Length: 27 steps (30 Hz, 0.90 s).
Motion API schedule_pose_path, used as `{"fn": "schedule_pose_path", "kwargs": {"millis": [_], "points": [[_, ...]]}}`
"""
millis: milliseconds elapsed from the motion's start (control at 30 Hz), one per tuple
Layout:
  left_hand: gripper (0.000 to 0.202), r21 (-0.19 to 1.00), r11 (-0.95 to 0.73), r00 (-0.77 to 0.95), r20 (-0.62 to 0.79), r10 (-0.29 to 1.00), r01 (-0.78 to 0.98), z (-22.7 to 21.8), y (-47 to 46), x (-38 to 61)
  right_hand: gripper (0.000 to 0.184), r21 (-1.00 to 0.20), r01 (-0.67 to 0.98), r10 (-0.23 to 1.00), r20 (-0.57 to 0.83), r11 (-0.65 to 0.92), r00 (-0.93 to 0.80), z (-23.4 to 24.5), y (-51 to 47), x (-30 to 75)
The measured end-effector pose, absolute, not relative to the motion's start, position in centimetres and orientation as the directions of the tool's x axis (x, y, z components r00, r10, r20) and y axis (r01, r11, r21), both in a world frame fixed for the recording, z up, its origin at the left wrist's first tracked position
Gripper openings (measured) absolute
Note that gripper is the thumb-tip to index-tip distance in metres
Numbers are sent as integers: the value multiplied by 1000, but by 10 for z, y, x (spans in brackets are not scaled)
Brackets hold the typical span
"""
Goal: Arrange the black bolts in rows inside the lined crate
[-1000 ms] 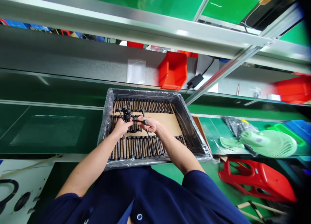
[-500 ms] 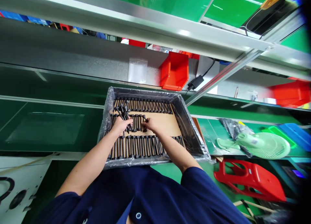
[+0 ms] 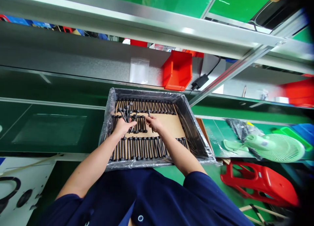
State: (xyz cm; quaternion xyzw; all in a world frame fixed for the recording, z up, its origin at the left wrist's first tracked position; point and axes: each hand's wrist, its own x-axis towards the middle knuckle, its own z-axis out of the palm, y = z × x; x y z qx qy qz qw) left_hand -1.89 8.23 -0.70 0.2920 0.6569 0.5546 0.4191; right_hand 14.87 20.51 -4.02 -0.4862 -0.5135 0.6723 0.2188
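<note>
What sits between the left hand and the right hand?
The head view shows several black rods of the middle row between the left hand and the right hand.

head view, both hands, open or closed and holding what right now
Left hand: closed around a bunch of black rods.
Right hand: closed, pinching a single black rod.

Black rods stripe a tan sheet inside a dark grey crate; beyond the crate, a red bin; to the crate's right, a mint-green fan.
</note>
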Motion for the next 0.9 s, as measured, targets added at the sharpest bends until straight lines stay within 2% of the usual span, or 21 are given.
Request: {"fn": "schedule_pose_path", "kwargs": {"millis": [67, 133, 367, 600, 667, 767, 833, 900], "points": [[31, 970, 217, -460, -242, 854, -106, -6, 82, -14, 32, -876, 37, 696, -407, -481, -592, -28, 191, 141], [31, 966, 223, -413, -257, 874, -130, -3, 82, -9, 37, -854, -10, 634, -378, -520, -675, -19, 176, 133], [34, 953, 290, -349, -301, 888, -83, 4, 81, -3, 42, -794, -83, 615, -394, -602, -683, -18, 156, 125], [37, 938, 294, -312, -340, 887, -185, 8, 77, -2, 36, -751, -109, 596, -418, -652, -685, -26, 160, 123], [37, 931, 292, -326, -352, 877, -220, 7, 78, -1, 32, -773, -87, 619, -428, -628, -659, -28, 166, 124], [31, 911, 290, -388, -391, 835, -294, 8, 81, 0, 22, -865, 22, 744, -444, -502, -499, -32, 185, 132], [24, 895, 293, -396, -417, 818, -337, 9, 82, 0, 16, -911, 215, 843, -408, -352, -350, -38, 201, 142], [20, 884, 302, -385, -434, 815, -358, 11, 82, 0, 12, -867, 445, 895, -363, -223, -260, -46, 215, 153]]}}
